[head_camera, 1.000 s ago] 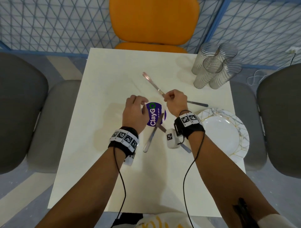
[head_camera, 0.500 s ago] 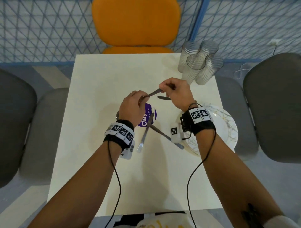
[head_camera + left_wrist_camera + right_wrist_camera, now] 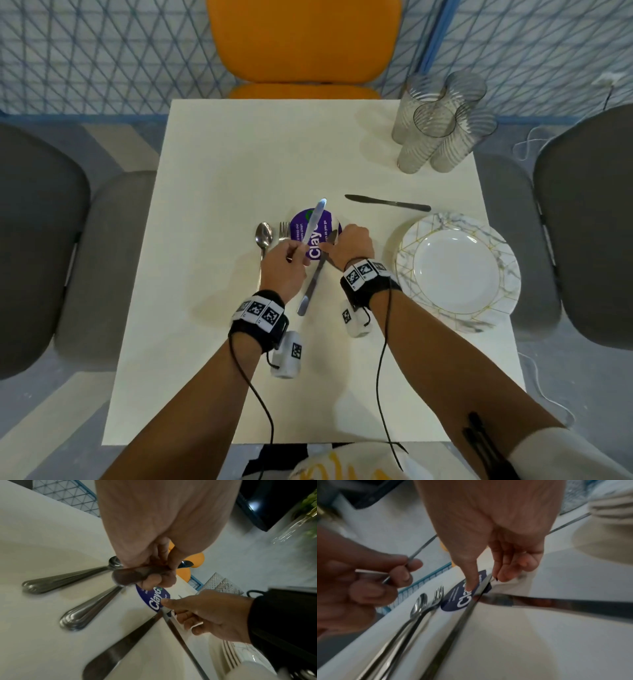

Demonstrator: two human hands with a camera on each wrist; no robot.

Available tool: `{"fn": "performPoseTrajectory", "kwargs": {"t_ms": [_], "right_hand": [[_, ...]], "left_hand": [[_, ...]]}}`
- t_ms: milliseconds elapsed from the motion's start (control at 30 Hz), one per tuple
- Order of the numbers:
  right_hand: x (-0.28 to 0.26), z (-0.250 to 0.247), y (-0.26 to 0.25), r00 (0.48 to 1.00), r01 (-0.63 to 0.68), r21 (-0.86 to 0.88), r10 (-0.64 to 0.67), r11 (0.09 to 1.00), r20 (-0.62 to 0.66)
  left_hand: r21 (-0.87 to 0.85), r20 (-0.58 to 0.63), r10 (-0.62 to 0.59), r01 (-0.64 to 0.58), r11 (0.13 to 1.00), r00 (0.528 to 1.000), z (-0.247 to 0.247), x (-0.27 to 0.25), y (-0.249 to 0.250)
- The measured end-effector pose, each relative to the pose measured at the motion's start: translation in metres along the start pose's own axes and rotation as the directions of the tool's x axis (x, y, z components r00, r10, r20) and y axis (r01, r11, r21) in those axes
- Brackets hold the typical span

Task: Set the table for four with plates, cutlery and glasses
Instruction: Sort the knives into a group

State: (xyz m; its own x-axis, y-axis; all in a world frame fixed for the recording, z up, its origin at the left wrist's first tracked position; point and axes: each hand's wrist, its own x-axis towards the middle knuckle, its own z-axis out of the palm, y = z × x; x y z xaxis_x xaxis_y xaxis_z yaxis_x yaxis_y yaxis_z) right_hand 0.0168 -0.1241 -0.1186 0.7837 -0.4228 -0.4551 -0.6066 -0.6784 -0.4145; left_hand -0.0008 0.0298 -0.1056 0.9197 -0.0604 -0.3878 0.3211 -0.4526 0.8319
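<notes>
Nearby, four glasses (image 3: 442,126); left hand (image 3: 284,270) grips one knife (image 3: 315,219).

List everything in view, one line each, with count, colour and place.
table: one, cream, centre.
plates: a stack, count unclear, white marbled with gold lines, right edge of the table.
glasses: four, clear ribbed, far right corner.
knives: four, silver; one lying beyond the plates, one held, two crossed by the sticker.
spoon: one, silver, left of the fork.
fork: one, silver, left of the sticker.
sticker: one, purple, round, table centre.
chairs: one orange at the far side, two grey at left and right.
left hand: grips a knife, blade pointing away.
right hand: seems to pinch a crossed knife's blade.
</notes>
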Motion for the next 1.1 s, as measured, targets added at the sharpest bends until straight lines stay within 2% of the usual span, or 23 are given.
{"fn": "performPoseTrajectory", "kwargs": {"t_ms": [100, 300, 533, 633, 767, 867, 933, 1100], "right_hand": [[-0.001, -0.002, -0.008, 0.997, -0.079, 0.029, 0.079, 0.996, -0.012], [0.000, -0.008, -0.016, 0.988, -0.156, 0.140, 0.154, 0.978, 0.022], [0.010, -0.020, -0.009, 0.984, -0.177, 0.182, 0.172, 0.967, 0.041], [0.013, -0.031, -0.002, 0.991, -0.130, 0.267, 0.113, 0.955, 0.077], [0.012, -0.046, 0.004, 0.999, -0.012, 0.474, 0.025, 0.880, -0.020], [0.007, -0.057, 0.003, 1.000, 0.018, 0.690, 0.001, 0.723, -0.027], [0.005, -0.061, 0.001, 0.999, 0.040, 0.757, -0.038, 0.652, -0.020], [0.005, -0.056, 0.002, 0.998, 0.045, 0.766, -0.056, 0.641, -0.012]], "left_hand": [[-0.038, 0.005, -0.033, 0.033, 0.999, 0.999, 0.000, -0.002, -0.003], [-0.067, 0.014, -0.028, 0.029, 0.997, 1.000, -0.001, -0.004, 0.000], [-0.119, 0.042, -0.040, 0.045, 0.992, 0.998, -0.003, -0.002, 0.005], [-0.177, 0.056, -0.056, 0.065, 0.982, 0.997, -0.004, -0.002, 0.010], [-0.243, 0.058, -0.074, 0.086, 0.966, 0.996, -0.002, 0.002, 0.016], [-0.294, 0.082, -0.083, 0.104, 0.950, 0.993, 0.002, 0.002, 0.027], [-0.305, 0.121, -0.073, 0.107, 0.946, 0.990, 0.005, -0.002, 0.032], [-0.335, 0.207, -0.028, 0.098, 0.937, 0.978, 0.011, -0.010, 0.037]]}}
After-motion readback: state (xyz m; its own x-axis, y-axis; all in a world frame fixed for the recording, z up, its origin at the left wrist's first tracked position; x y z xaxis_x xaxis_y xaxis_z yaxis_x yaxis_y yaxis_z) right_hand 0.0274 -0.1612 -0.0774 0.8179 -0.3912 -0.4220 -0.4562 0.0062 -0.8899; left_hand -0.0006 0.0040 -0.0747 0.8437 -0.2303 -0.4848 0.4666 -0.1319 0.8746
